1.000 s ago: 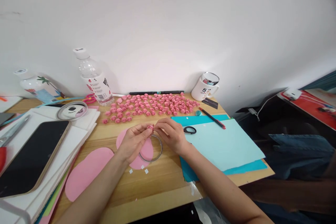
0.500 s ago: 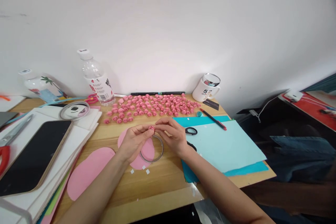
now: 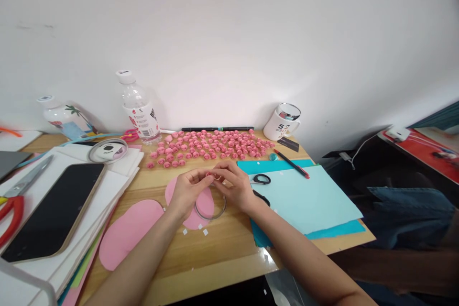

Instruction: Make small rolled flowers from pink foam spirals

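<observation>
Between the fingertips of my left hand [image 3: 190, 191] and my right hand [image 3: 234, 186] is a small rolled pink paper rose [image 3: 209, 173], mostly hidden by the fingers. Both hands are closed in a pinch around it. Below them lie pink paper pieces [image 3: 195, 222] with rounded edges and a roll of clear tape [image 3: 223, 210]. Another pink rounded paper piece [image 3: 125, 232] rests left of my left forearm. Behind the hands, many finished-looking pink paper roses [image 3: 215, 143] are spread over the wooden table [image 3: 201, 267]. Black-handled scissors [image 3: 261, 179] sit beside my right hand.
Light blue paper sheets [image 3: 304, 201] lie on the right, with a pen [image 3: 292, 164] across their far edge. A mug [image 3: 281, 124] and a plastic bottle [image 3: 141, 117] stand near the wall. At left, a phone [image 3: 57, 210] and red-handled scissors [image 3: 14, 215] lie on stacked paper.
The view has turned slightly left, so the table things appear further right. My fingers have closed in more over the pink rose, which shows less now.
</observation>
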Available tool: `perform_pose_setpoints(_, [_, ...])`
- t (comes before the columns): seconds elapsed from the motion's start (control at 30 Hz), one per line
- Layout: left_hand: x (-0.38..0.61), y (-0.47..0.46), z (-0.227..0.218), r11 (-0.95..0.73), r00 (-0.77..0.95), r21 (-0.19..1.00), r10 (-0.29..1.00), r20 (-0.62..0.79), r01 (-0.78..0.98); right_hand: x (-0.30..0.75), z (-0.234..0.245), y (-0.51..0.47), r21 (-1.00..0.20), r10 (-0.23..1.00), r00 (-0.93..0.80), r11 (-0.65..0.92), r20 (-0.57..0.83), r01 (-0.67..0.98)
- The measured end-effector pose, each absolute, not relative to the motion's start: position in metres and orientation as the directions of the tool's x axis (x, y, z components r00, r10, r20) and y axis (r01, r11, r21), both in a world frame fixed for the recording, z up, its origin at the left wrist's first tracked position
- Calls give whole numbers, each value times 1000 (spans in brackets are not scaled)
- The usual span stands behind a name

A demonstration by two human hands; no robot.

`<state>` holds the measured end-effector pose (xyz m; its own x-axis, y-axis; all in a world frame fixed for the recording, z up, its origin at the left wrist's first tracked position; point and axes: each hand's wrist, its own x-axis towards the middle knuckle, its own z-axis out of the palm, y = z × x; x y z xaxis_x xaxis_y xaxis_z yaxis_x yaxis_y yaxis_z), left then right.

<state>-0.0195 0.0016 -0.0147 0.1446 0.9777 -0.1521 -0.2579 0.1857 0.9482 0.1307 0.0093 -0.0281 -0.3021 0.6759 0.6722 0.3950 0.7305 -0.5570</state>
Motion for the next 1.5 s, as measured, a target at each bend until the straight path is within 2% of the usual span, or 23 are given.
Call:
perform_pose_setpoints(0.17, [-19,0,-11,165,113,971,983,-147,-171,128,-32,9,-552,685,-280,717,673,426])
perform_pose_setpoints(0.33, [-19,0,-11,165,140,959,981,-135,-229,125,-30,8,-623,735,-219,666,642,409])
perform_pose_setpoints(0.43, [-19,2,-14,168,82,955,985,-152,-243,125,-30,9,-653,760,-187,636,622,411])
perform_pose_setpoints(0.67, [-18,2,-18,118,-5,979,993,-120,-168,124,-30,9,-616,718,-224,686,659,387])
perform_pose_setpoints(0.73, [-19,2,-16,41,-26,999,999,-42,-31,124,-29,9,-615,718,-214,684,663,392])
perform_pose_setpoints(0.8, [-20,2,-12,-103,-80,974,989,121,203,124,-29,10,-617,720,-199,680,665,397])
perform_pose_setpoints(0.87, [-22,4,-6,-270,-119,851,927,357,451,126,-28,12,-626,727,-175,669,664,400])
perform_pose_setpoints(0.93, [-26,4,5,-392,-101,708,832,545,588,128,-26,15,-640,736,-143,654,662,402])
perform_pose_setpoints(1.0, [-35,4,20,-421,-101,599,756,646,682,132,-21,18,-653,742,-108,641,661,404])
perform_pose_setpoints(1.07, [-52,1,36,-355,-101,498,728,678,791,139,-15,21,-669,749,-58,621,660,410])
perform_pose_setpoints(1.17, [-94,-6,51,-93,-132,332,793,594,939,153,-2,26,-710,763,64,563,643,424])
perform_pose_setpoints(1.27, [-144,-14,48,285,-314,132,878,362,949,175,10,31,-767,781,186,486,596,418])
perform_pose_setpoints(1.33, [-173,-18,41,435,-436,50,880,187,899,191,17,36,-799,801,227,436,554,414])
perform_pose_setpoints(1.43, [-197,-21,34,498,-498,15,866,33,867,216,21,44,-827,839,241,355,488,435])
perform_pose_setpoints(1.5, [-201,-22,33,457,-457,3,889,35,890,231,21,52,-819,841,256,317,476,479])
